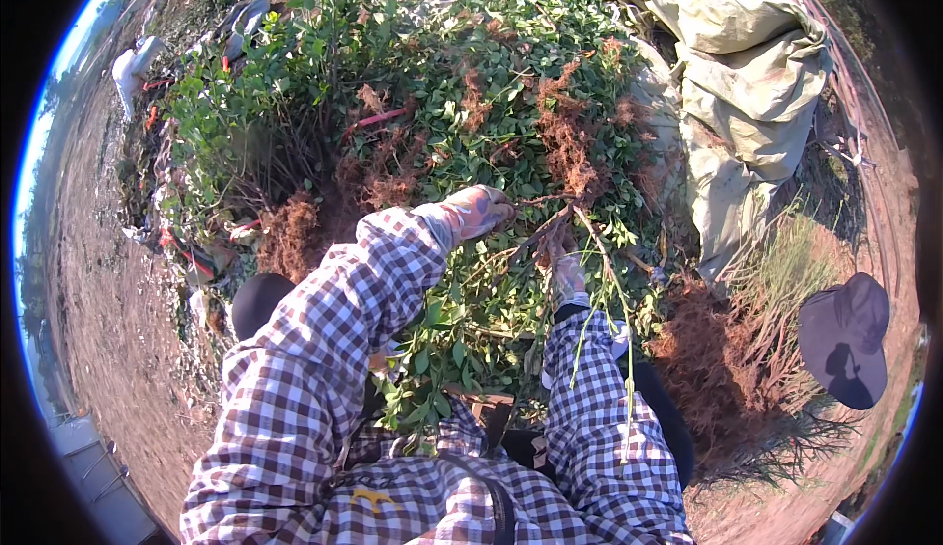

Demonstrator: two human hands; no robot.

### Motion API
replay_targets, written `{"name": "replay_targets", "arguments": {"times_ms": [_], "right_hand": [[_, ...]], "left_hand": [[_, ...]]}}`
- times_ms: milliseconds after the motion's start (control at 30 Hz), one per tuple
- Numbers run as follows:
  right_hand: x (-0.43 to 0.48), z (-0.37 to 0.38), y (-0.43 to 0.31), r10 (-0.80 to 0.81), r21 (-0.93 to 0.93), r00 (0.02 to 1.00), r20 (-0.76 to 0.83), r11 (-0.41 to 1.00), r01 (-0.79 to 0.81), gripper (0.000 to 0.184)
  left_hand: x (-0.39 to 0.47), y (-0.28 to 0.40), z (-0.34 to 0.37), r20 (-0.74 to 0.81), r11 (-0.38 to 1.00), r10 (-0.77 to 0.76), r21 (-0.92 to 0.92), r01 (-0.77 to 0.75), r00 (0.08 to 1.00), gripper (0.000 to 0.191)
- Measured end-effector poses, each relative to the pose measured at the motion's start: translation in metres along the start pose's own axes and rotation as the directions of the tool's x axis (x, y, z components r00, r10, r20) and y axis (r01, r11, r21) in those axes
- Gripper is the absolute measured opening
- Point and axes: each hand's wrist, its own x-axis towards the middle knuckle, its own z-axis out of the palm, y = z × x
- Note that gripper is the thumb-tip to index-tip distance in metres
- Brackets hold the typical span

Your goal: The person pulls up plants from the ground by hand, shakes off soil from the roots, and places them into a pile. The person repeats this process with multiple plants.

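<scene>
A leafy plant with several woody stems and reddish-brown roots [569, 143] lies before me, its stems fanning towards my body. My right hand [566, 265], gloved and partly hidden by the stems, is closed around them just below the roots. At the upper left of these stems is my left hand [479, 210], in a stained glove, its fingers curled at a thin side branch; whether they grip it is not plain. Beneath both hands spreads a heap of green leafy plants [479, 155], with more root clumps among the leaves.
An upright bundle of leafy plants [295, 110] stands at the left, bound bundles with red ties beyond it. Pale crumpled sheeting [744, 96] lies at the upper right. Below it is a large pile of bare-rooted plants [707, 368]. A dark cap [843, 342] shows at the far right.
</scene>
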Motion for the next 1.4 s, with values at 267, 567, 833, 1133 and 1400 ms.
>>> {"name": "replay_targets", "arguments": {"times_ms": [267,567,833,1133,1400], "right_hand": [[-0.056,0.002,-0.098,0.214,-0.926,0.967,-0.139,-0.374,-0.050,0.027],[-0.015,0.061,-0.101,0.175,-0.879,0.980,-0.092,0.448,-0.162,0.027],[0.010,0.051,-0.030,0.114,-0.597,0.883,-0.455,0.697,-0.398,0.034],[0.003,0.077,-0.009,-0.067,-0.724,0.889,-0.452,0.609,-0.323,0.052],[-0.015,0.087,-0.019,-0.127,-0.711,0.904,-0.408,0.665,-0.228,0.037]], "left_hand": [[0.007,-0.007,0.018,0.105,0.997,-0.017,0.071,0.010,0.994,0.027],[0.016,-0.016,0.013,0.382,0.879,0.177,-0.476,0.029,0.907,0.031],[0.014,-0.017,-0.006,0.480,0.996,0.082,-0.068,-0.056,0.873,0.050],[-0.002,-0.051,0.066,0.055,0.769,0.097,-0.638,-0.040,0.994,0.052],[-0.019,-0.080,0.111,0.135,0.820,-0.053,-0.559,0.120,0.989,0.032]]}}
